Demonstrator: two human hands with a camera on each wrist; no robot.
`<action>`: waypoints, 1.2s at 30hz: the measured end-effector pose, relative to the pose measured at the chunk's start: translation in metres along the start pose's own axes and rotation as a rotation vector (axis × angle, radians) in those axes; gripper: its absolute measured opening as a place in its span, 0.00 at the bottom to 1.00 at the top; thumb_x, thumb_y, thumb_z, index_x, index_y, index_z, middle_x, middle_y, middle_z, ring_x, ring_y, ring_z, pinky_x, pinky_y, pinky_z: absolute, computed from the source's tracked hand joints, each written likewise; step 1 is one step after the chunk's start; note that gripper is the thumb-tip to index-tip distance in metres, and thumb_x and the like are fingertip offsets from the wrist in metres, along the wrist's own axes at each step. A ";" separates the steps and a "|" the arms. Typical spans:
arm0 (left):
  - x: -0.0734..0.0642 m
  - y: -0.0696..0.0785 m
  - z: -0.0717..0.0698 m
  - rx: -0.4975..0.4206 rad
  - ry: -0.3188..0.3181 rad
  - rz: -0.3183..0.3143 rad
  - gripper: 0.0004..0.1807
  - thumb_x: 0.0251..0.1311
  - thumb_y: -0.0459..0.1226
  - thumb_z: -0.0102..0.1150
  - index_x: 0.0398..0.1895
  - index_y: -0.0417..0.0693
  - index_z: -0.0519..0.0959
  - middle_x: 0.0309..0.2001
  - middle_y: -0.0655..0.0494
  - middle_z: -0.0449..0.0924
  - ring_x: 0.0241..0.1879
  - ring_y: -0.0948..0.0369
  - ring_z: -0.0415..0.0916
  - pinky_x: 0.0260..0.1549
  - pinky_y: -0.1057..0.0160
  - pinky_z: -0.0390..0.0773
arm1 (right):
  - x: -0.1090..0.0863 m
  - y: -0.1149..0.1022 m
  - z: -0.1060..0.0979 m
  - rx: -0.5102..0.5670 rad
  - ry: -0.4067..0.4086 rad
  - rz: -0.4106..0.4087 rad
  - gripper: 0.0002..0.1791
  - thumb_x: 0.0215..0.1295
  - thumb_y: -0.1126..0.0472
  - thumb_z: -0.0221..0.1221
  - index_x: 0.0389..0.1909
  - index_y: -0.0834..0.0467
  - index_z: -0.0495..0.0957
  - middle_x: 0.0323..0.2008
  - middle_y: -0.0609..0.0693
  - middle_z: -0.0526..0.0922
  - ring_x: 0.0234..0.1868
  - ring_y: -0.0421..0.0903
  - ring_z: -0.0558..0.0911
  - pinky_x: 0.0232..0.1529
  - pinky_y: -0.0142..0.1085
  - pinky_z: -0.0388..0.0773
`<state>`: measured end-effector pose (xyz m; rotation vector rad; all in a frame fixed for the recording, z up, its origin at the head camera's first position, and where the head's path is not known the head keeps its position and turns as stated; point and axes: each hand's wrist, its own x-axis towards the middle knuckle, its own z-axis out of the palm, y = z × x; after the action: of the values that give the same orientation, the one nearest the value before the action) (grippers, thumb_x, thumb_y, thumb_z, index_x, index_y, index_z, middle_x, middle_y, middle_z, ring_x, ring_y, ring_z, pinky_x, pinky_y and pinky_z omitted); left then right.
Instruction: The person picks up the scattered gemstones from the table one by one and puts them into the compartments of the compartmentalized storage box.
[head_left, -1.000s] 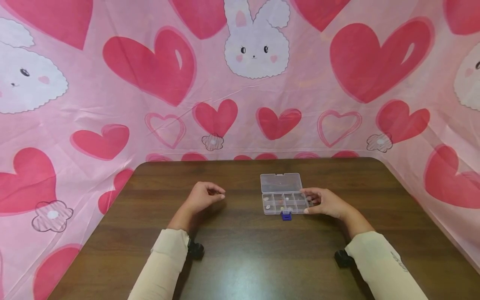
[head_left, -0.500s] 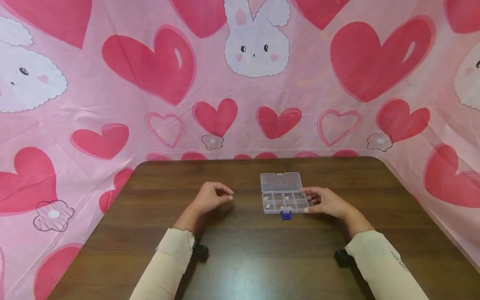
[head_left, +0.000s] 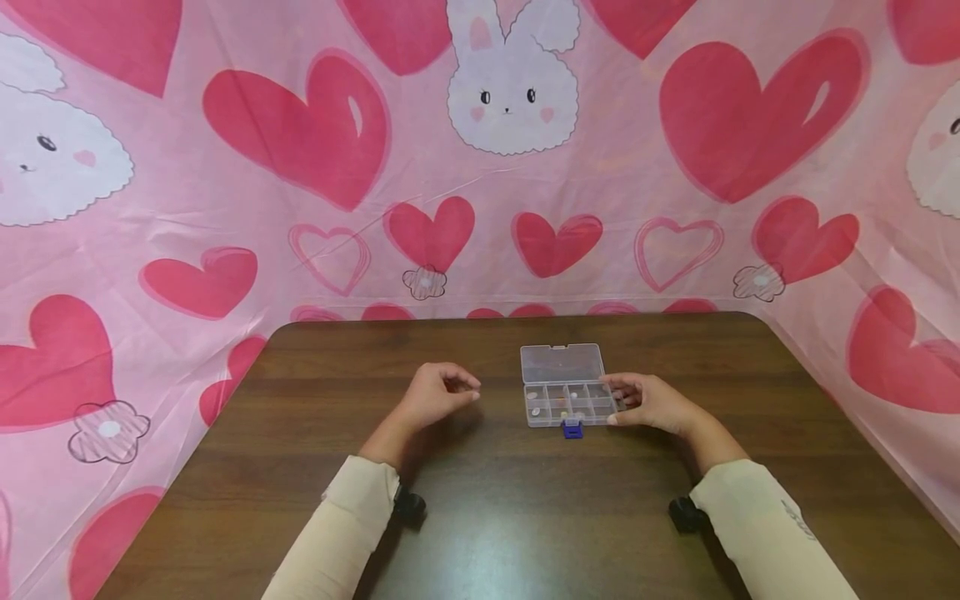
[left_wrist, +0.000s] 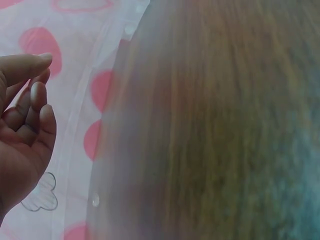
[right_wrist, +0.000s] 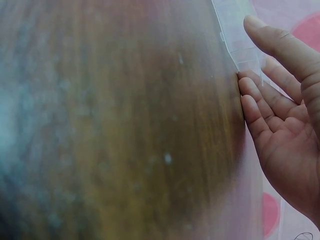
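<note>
In the head view a clear plastic compartment box (head_left: 592,406) lies on the table with its lid (head_left: 561,363) folded back and a blue latch (head_left: 573,431) at the front. Several small pale or coloured pieces sit in its left and middle compartments, too small to make out. My right hand (head_left: 654,406) holds the box at its right end, thumb at the front corner and fingers toward the back. Left of the box, my left hand (head_left: 435,396) hovers over the table, fingers loosely bent, thumb tip close to the index tip; nothing shows between them.
The brown wooden table (head_left: 495,500) extends around the box. A pink cloth (head_left: 630,167) with hearts and rabbits hangs behind and at both sides. A black wrist camera (head_left: 409,508) sits at the left cuff, another (head_left: 686,515) at the right.
My left hand has moved right, nearer to the box, its fingers bent much as before. My right hand and the open box have stayed in place.
</note>
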<state>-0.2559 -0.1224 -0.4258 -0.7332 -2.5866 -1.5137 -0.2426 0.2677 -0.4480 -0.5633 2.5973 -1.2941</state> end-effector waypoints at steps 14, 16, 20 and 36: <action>0.006 0.011 0.013 0.026 -0.058 0.038 0.05 0.50 0.30 0.72 0.31 0.43 0.87 0.25 0.58 0.80 0.25 0.62 0.72 0.25 0.66 0.73 | -0.001 -0.001 -0.001 -0.010 -0.008 0.001 0.38 0.52 0.58 0.73 0.63 0.67 0.71 0.53 0.62 0.78 0.52 0.56 0.76 0.54 0.49 0.73; 0.007 0.013 0.014 0.037 -0.064 0.040 0.04 0.50 0.30 0.72 0.30 0.44 0.87 0.25 0.59 0.80 0.25 0.63 0.72 0.25 0.67 0.73 | -0.001 0.000 -0.001 -0.013 -0.009 -0.002 0.38 0.52 0.58 0.73 0.63 0.66 0.71 0.53 0.61 0.78 0.52 0.56 0.76 0.54 0.46 0.74; 0.009 0.016 0.019 0.062 -0.076 0.044 0.04 0.49 0.30 0.73 0.29 0.45 0.87 0.24 0.60 0.81 0.24 0.64 0.71 0.24 0.67 0.73 | -0.001 0.000 -0.001 -0.014 -0.009 -0.006 0.38 0.52 0.58 0.73 0.63 0.66 0.71 0.53 0.61 0.78 0.52 0.55 0.76 0.54 0.43 0.74; 0.021 0.027 0.045 0.074 -0.135 0.096 0.04 0.48 0.30 0.73 0.28 0.45 0.87 0.22 0.61 0.80 0.22 0.68 0.71 0.23 0.69 0.73 | -0.001 0.001 -0.001 -0.004 -0.007 -0.011 0.38 0.52 0.59 0.73 0.63 0.67 0.71 0.52 0.61 0.79 0.52 0.55 0.76 0.52 0.38 0.75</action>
<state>-0.2547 -0.0660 -0.4210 -0.9679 -2.6432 -1.3790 -0.2424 0.2697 -0.4484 -0.5825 2.5951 -1.2879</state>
